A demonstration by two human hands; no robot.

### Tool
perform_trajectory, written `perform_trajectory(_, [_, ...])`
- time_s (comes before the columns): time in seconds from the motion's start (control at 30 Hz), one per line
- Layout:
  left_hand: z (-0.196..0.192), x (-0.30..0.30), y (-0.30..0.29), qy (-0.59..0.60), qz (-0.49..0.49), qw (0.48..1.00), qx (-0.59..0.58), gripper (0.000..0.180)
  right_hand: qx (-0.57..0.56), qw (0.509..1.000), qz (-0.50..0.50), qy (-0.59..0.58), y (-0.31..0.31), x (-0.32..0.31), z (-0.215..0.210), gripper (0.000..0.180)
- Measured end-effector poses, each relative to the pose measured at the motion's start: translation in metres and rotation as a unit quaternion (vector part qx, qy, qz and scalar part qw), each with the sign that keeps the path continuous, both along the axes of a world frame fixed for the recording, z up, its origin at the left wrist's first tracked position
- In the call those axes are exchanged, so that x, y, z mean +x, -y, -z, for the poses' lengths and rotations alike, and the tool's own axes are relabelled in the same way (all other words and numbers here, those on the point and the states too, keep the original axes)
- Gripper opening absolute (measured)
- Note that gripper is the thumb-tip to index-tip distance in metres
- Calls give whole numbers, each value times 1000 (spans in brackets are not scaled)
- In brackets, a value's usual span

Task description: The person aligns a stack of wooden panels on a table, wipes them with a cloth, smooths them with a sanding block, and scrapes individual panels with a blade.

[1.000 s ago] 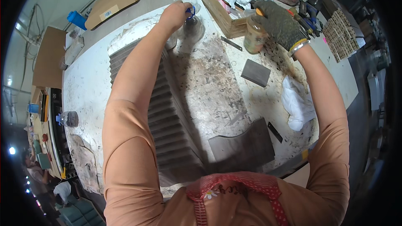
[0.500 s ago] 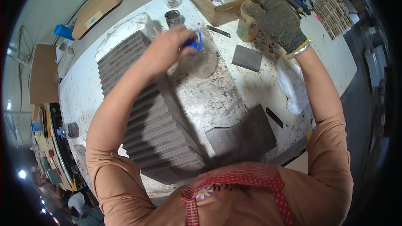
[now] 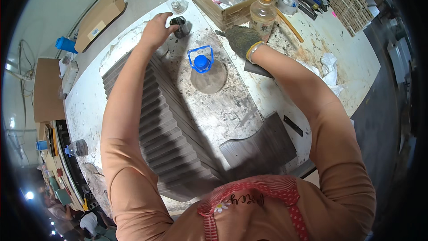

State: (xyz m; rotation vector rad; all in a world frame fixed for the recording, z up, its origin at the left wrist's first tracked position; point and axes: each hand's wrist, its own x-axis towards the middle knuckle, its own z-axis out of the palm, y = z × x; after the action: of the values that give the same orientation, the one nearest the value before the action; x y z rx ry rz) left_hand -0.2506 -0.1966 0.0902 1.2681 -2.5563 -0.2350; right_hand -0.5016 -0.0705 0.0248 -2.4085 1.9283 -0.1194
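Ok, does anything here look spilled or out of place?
The white worktop is blotched with dark smears and flecks; I can't tell whether they're a fresh spill or old stains. A crumpled white cloth lies loose at the right, as if dropped there. Oddly, only the right hand is gloved.

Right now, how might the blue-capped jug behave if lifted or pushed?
The jug probably resists tipping: its round body is much wider than its cap. Clear and plastic-looking, it may flex when squeezed. I can't judge weight.
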Motion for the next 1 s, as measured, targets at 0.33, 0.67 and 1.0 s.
perform_trajectory(0.33, [27,-23,24,92,30,995,6,75,-37,999,15,-15,19,-7,24,23])
perform_trajectory(0.67, [27,-11,14,26,31,999,-33,58,-43,990,24,-129,16,15,16,22])
perform_trajectory(1.0, [-61,46,-59,-114,24,993,-22,52,-82,993,-35,-80,-1,11,36,17])
